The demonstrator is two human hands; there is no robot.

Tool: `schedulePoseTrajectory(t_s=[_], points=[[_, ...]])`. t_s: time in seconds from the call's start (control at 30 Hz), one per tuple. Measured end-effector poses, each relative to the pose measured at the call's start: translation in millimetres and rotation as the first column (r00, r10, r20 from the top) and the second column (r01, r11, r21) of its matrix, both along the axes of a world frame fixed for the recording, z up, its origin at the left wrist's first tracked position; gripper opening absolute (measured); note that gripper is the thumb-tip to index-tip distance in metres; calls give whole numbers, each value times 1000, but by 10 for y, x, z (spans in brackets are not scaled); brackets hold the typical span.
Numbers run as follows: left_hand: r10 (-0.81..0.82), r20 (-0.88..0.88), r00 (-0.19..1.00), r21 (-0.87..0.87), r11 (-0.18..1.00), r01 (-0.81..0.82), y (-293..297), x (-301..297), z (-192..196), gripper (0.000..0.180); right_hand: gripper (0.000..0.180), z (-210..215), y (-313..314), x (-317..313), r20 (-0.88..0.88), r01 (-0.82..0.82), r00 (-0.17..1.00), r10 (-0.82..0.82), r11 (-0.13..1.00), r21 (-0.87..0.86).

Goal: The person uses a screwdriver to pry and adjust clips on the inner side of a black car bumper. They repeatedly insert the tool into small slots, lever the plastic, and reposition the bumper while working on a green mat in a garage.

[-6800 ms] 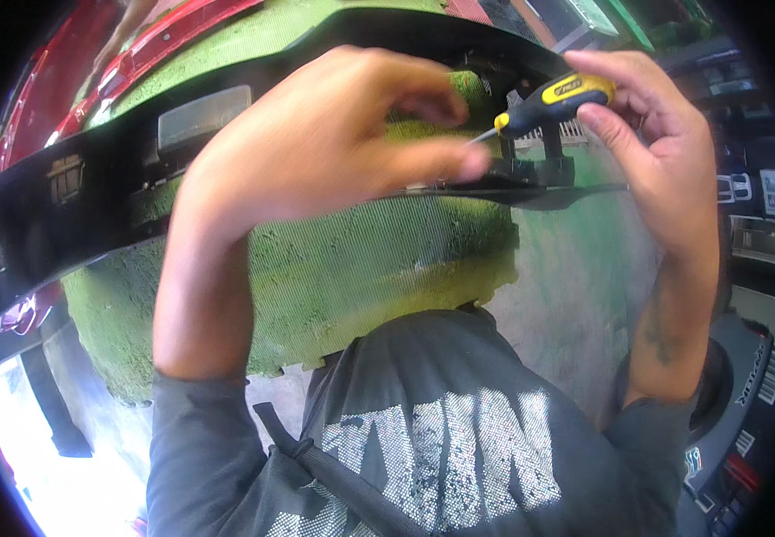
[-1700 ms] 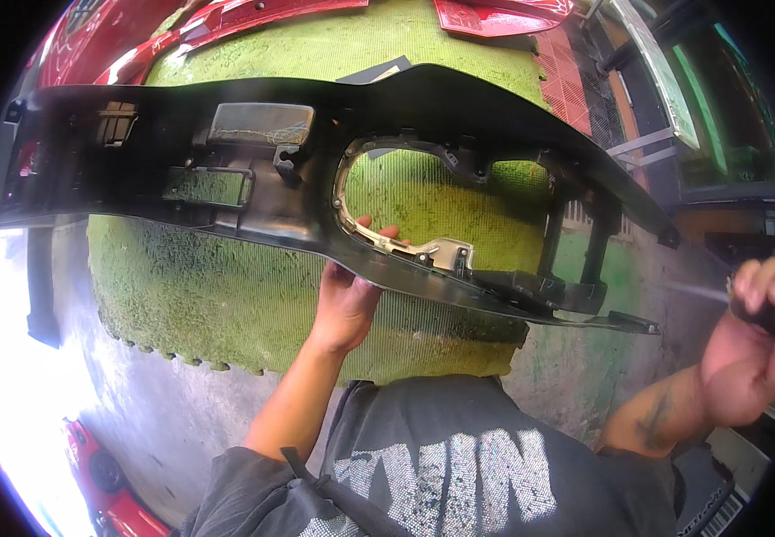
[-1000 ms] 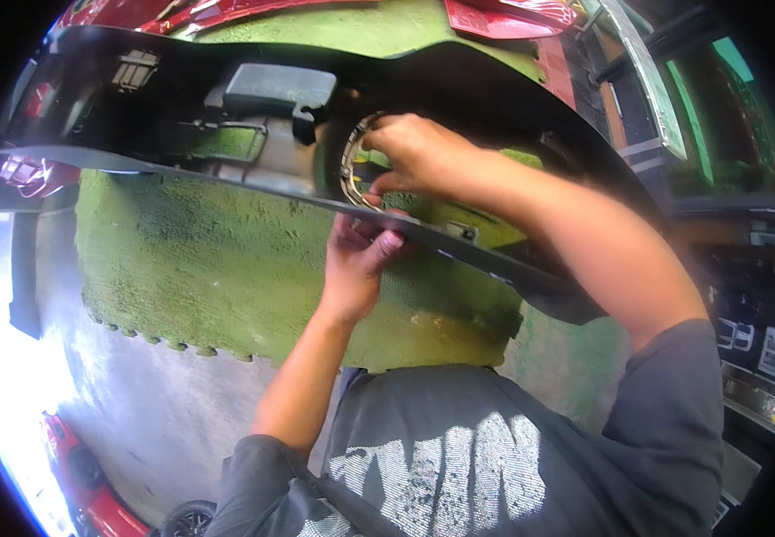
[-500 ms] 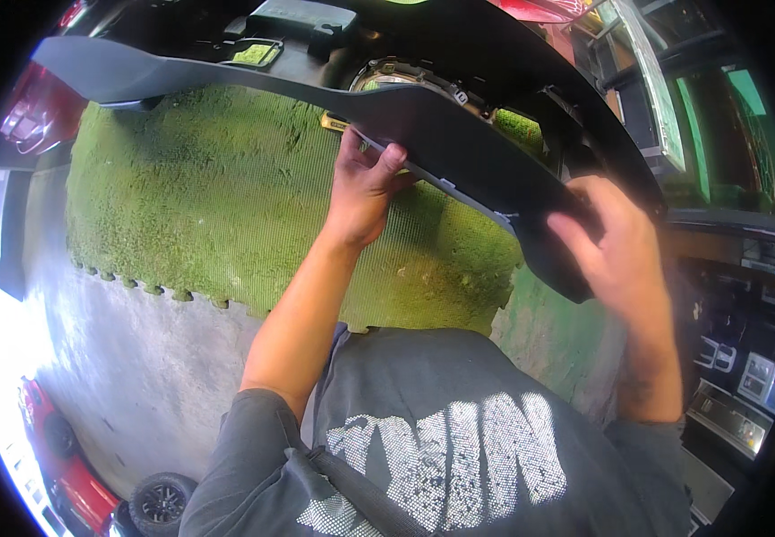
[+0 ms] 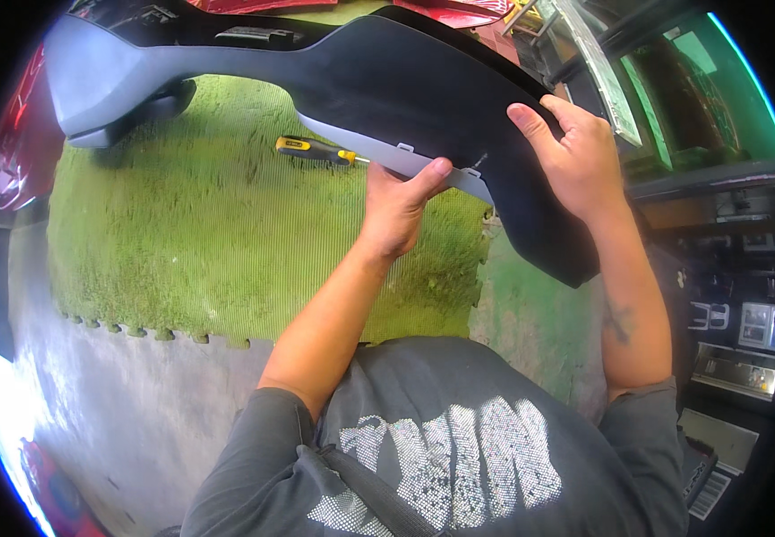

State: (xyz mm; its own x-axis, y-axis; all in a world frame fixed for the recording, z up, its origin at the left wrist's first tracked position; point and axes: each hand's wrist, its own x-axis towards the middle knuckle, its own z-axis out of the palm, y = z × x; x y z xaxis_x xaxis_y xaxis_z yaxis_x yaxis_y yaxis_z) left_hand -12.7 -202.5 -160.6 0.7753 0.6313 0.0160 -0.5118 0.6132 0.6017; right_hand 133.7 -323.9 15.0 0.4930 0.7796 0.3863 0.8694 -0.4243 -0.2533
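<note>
Head view: a long black plastic trim panel (image 5: 378,80) is held up in front of the person, spanning from upper left to right of centre, its smooth outer face toward the camera. It hangs over a green foam mat (image 5: 217,242) on the ground.

Left hand (image 5: 398,208) grasps the panel's lower pale-grey edge from below, thumb up over the lip, fingers curled behind and hidden. Right hand (image 5: 575,161) grips the panel's right end, fingers spread flat across the dark face, thumb pointing left near a small screw or clip at the edge. Both hands closed on the panel, both forearms coming in from the lower edge.

1 screwdriver (image 5: 316,150) with a yellow-and-black handle lies on the mat just below the panel's edge, left of the left hand, not touched by either hand.

Red car body parts (image 5: 11,152) sit along the left rim and at the top. Grey concrete floor (image 5: 128,403) lies below the mat. Person wears a grey printed T-shirt (image 5: 459,447). Shelving with dark parts (image 5: 745,322) at right.
</note>
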Motion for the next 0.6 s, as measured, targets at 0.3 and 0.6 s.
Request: schedulePoseTrajectory(t_s=[0.3, 0.6], points=[[77, -37, 996, 75, 994, -74, -8, 67, 94, 40, 65, 26, 107, 72, 16, 67, 998, -67, 997, 25], [71, -13, 997, -34, 997, -71, -17, 75, 168, 39, 57, -83, 117, 206, 125, -13, 992, -8, 985, 170]])
